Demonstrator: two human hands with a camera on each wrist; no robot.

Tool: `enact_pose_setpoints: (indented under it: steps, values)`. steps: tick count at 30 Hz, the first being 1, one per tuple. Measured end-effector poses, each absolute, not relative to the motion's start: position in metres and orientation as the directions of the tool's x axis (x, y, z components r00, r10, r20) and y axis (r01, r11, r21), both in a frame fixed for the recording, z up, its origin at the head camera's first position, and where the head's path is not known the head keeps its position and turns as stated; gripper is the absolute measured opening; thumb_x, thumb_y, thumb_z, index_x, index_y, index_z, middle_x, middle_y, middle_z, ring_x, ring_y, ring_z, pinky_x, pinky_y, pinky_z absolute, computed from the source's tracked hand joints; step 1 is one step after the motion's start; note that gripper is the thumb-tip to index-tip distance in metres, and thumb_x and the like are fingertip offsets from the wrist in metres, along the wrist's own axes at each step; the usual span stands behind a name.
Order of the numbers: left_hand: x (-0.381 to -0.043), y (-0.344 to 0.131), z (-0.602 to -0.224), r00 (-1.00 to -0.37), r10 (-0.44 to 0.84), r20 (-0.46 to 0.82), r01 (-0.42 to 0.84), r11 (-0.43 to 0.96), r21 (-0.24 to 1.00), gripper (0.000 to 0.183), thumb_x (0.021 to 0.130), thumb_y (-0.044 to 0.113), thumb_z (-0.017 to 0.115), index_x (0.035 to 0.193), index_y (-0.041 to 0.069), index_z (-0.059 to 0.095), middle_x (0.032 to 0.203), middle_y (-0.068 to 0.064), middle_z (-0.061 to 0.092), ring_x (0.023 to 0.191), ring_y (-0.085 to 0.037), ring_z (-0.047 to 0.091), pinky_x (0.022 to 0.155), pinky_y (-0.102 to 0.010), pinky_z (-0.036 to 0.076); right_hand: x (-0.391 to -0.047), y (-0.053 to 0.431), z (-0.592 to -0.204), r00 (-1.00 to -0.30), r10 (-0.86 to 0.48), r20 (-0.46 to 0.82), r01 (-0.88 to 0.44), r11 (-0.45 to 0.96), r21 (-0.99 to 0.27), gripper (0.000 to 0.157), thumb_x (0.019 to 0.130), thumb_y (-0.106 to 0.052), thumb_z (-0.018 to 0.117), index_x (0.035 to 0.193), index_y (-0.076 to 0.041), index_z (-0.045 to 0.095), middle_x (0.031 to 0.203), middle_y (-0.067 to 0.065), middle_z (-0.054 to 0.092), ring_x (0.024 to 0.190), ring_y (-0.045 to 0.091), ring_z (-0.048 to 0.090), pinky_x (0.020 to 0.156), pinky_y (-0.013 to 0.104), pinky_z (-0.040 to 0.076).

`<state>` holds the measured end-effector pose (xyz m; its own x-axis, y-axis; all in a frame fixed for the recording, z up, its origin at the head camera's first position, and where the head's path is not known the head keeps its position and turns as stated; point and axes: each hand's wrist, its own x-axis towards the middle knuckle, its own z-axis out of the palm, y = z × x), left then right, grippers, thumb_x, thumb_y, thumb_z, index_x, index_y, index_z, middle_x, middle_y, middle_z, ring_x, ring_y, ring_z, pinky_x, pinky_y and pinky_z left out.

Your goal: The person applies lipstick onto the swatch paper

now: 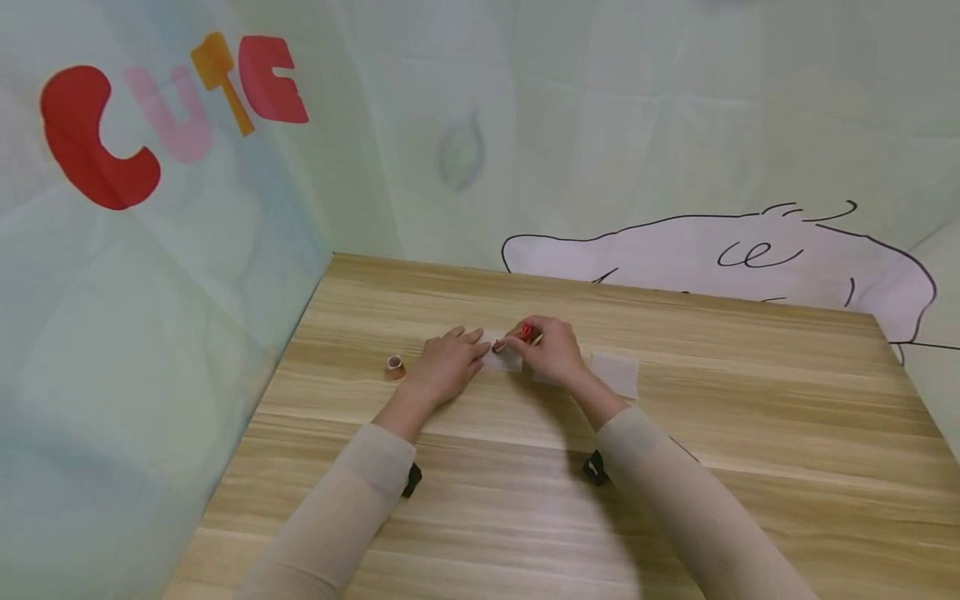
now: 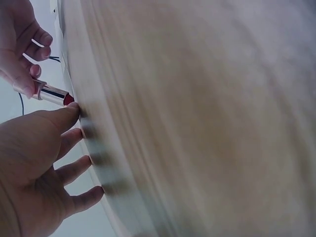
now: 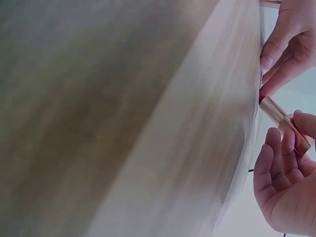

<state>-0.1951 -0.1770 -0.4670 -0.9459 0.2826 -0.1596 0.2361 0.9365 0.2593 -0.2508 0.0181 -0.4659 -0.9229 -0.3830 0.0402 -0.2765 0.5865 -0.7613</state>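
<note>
Right hand (image 1: 551, 348) has the lipstick (image 2: 53, 94) pinched between thumb and fingers, red end angled down at a white sheet (image 1: 506, 362). From my remote seat I can't tell if it's actually touching. Left hand (image 1: 448, 362) is loosely spread, gripping nothing, fingertips resting at that sheet's left edge. My count on the table (image 1: 750, 392): one lipstick, one small cap (image 1: 396, 367) left of the left hand, three sheets in a row, the middle one mostly hidden by the right hand.
</note>
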Motion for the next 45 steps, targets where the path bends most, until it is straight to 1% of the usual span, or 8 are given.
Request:
enact_pose_setpoints:
  steps: [5, 10, 19, 28, 33, 36, 40, 45]
  values:
    - [-0.195, -0.177, -0.466, -0.946, 0.281, -0.16, 0.233, 0.936, 0.266, 0.042, 0.107, 0.028, 0.053, 0.147, 0.017, 0.055, 0.16, -0.004, 0.039, 0.147, -0.035, 0.034, 0.111, -0.06, 0.036, -0.249, 0.019, -0.466, -0.917, -0.398, 0.018, -0.264, 0.573, -0.776, 0.017, 0.089, -0.025, 0.081, 0.085, -0.01, 0.073, 0.078, 0.001, 0.07, 0.067, 0.014, 0.06, 0.059, 0.027, 0.047]
    - [-0.195, -0.178, -0.465, -0.947, 0.276, -0.163, 0.226, 0.935, 0.272, 0.041, 0.107, 0.027, 0.053, 0.147, 0.017, 0.056, 0.16, -0.004, 0.039, 0.147, -0.035, 0.034, 0.111, -0.06, 0.036, -0.247, 0.019, -0.467, -0.916, -0.401, 0.01, -0.253, 0.558, -0.79, 0.019, 0.088, -0.026, 0.081, 0.083, -0.011, 0.071, 0.076, 0.0, 0.069, 0.062, 0.014, 0.059, 0.055, 0.028, 0.046]
    - [-0.196, -0.176, -0.466, -0.947, 0.277, -0.163, 0.225, 0.933, 0.28, 0.042, 0.107, 0.027, 0.054, 0.147, 0.016, 0.055, 0.16, -0.004, 0.039, 0.147, -0.035, 0.033, 0.112, -0.059, 0.035, -0.25, 0.031, -0.46, -0.932, -0.357, 0.06, -0.259, 0.542, -0.799, 0.015, 0.093, -0.023, 0.075, 0.093, -0.008, 0.073, 0.083, 0.003, 0.069, 0.077, 0.018, 0.062, 0.063, 0.027, 0.049]
    - [-0.197, -0.177, -0.465, -0.946, 0.297, -0.129, 0.251, 0.925, 0.285, 0.039, 0.105, 0.025, 0.057, 0.142, 0.014, 0.06, 0.157, -0.008, 0.043, 0.144, -0.038, 0.038, 0.11, -0.058, 0.038, -0.254, 0.048, -0.456, -0.952, -0.3, 0.066, -0.202, 0.451, -0.869, 0.015, 0.094, -0.019, 0.074, 0.099, -0.005, 0.074, 0.082, 0.007, 0.069, 0.065, 0.023, 0.068, 0.058, 0.027, 0.056]
    - [-0.197, -0.175, -0.464, -0.945, 0.307, -0.114, 0.262, 0.918, 0.298, 0.039, 0.105, 0.027, 0.056, 0.142, 0.012, 0.06, 0.156, -0.011, 0.044, 0.143, -0.04, 0.038, 0.113, -0.057, 0.035, -0.253, 0.058, -0.452, -0.96, -0.272, 0.061, -0.183, 0.45, -0.874, 0.016, 0.094, -0.02, 0.075, 0.099, -0.005, 0.073, 0.082, 0.007, 0.068, 0.065, 0.024, 0.068, 0.057, 0.027, 0.054]
    - [-0.198, -0.171, -0.461, -0.946, 0.308, -0.099, 0.267, 0.917, 0.298, 0.042, 0.105, 0.03, 0.056, 0.144, 0.014, 0.058, 0.157, -0.011, 0.042, 0.146, -0.039, 0.035, 0.116, -0.058, 0.03, -0.254, 0.064, -0.45, -0.966, -0.252, 0.054, -0.164, 0.44, -0.883, 0.016, 0.094, -0.02, 0.075, 0.099, -0.005, 0.073, 0.084, 0.007, 0.068, 0.064, 0.021, 0.066, 0.056, 0.026, 0.054]
    - [-0.2, -0.162, -0.457, -0.938, 0.34, -0.07, 0.309, 0.91, 0.277, 0.045, 0.105, 0.033, 0.056, 0.146, 0.015, 0.056, 0.158, -0.009, 0.041, 0.148, -0.036, 0.031, 0.118, -0.058, 0.025, -0.255, 0.071, -0.449, -0.969, -0.237, 0.072, -0.17, 0.428, -0.887, 0.016, 0.094, -0.019, 0.075, 0.099, -0.004, 0.073, 0.085, 0.008, 0.068, 0.063, 0.017, 0.065, 0.056, 0.025, 0.054]
    - [-0.203, -0.148, -0.456, -0.9, 0.433, -0.049, 0.411, 0.88, 0.237, 0.045, 0.105, 0.034, 0.056, 0.145, 0.016, 0.056, 0.157, -0.007, 0.043, 0.147, -0.036, 0.032, 0.117, -0.058, 0.026, -0.257, 0.079, -0.448, -0.968, -0.228, 0.108, -0.197, 0.416, -0.888, 0.016, 0.094, -0.019, 0.075, 0.097, -0.004, 0.073, 0.083, 0.007, 0.068, 0.061, 0.016, 0.064, 0.056, 0.025, 0.055]
